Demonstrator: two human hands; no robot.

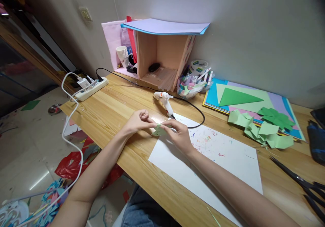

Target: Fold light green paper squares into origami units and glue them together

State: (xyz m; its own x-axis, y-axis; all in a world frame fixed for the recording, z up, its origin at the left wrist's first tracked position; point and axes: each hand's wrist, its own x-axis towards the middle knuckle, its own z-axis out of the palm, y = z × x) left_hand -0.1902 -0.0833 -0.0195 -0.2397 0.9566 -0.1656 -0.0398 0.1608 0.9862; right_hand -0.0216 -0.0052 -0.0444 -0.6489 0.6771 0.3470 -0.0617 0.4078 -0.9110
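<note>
Between my two hands is a small piece of light green paper (158,130), folded or cut, with parts of it hidden by my fingers. My left hand (139,121) pinches its left side between thumb and fingertips, the other fingers curled. From the right, my right hand (179,134) pinches the same piece at its upper edge. Both hands are just above the left end of a white sheet (228,162) marked with coloured specks. Just beyond them a white hot glue gun (164,101) stands on the wooden table, its black cord looping to the right.
Right: light green paper pieces (261,130), a dark green paper flower (275,118), stacked coloured sheets (215,96) and black scissors (299,179). Back: a cardboard box (162,54) and a bowl of markers (189,88). Left: a power strip (92,89) with a white cable (67,142) hanging down.
</note>
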